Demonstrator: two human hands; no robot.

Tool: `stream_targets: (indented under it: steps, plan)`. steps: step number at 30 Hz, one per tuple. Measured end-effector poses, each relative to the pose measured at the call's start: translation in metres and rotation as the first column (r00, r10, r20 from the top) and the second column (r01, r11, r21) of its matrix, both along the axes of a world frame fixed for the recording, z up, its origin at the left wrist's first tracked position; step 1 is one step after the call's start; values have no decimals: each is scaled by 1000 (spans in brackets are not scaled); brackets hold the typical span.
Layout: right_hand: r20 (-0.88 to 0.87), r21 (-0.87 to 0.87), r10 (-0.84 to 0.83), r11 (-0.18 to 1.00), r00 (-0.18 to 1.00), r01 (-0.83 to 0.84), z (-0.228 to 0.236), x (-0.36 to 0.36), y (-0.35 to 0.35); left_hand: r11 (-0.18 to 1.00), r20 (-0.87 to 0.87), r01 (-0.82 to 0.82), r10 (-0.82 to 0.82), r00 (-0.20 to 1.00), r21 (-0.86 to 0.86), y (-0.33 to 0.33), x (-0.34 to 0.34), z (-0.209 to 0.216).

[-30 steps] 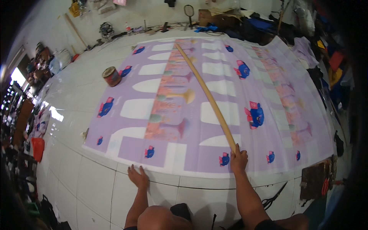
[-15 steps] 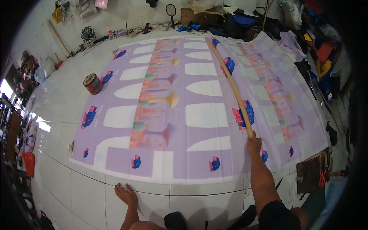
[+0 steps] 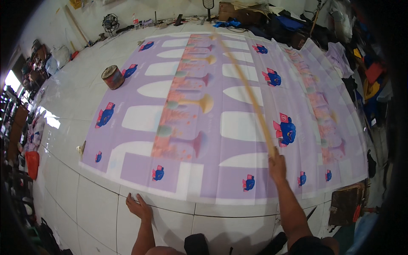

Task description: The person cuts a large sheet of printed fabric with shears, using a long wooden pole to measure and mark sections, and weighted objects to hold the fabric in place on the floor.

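A large sheet of lilac printed fabric (image 3: 210, 176) lies spread over the tiled floor, with blue and pink figures, white shapes and orange bands on it. My right hand (image 3: 277, 167) is closed around the near end of a long wooden stick (image 3: 250, 94). The stick slants away from me over the fabric, to the far left, and looks blurred by motion. I cannot tell whether it touches the cloth all along. My left hand (image 3: 138, 206) rests at the floor just outside the fabric's near edge, fingers apart and holding nothing.
A rusty can (image 3: 113, 77) stands on the fabric's left edge. A worn brown board-like object (image 3: 347, 205) lies by its near right corner. Dark bags and cloth (image 3: 289, 23) are heaped at the far right. A small fan (image 3: 111, 24) stands by the back wall.
The stick has swept left across the fabric, from the column of blue figures onto the white shapes. Those figures now show uncovered. My left hand stays near the cloth's edge. The view has shifted slightly.
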State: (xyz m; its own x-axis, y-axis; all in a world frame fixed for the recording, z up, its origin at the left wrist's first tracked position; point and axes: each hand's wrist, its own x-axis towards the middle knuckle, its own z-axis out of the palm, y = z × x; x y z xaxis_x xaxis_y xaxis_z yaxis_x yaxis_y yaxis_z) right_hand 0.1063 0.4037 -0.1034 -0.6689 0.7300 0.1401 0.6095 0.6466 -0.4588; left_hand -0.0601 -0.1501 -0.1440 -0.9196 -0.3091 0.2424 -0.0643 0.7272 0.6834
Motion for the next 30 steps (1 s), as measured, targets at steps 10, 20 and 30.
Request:
stream_targets:
  steps: [10,20,30]
  plan:
    - [172,-114,329,943,928,-313,7,-71,-121,948,80,192,-177,981,-254,22,-38,-1]
    - [204,-50,33,998,978,-23,-13,-180,-40,920,183,250,-201,962,-301,25,-37,-4]
    - [165,246,-209,955,964,166,-52,-80,68,915,165,253,-210,964,-315,33,-37,-5]
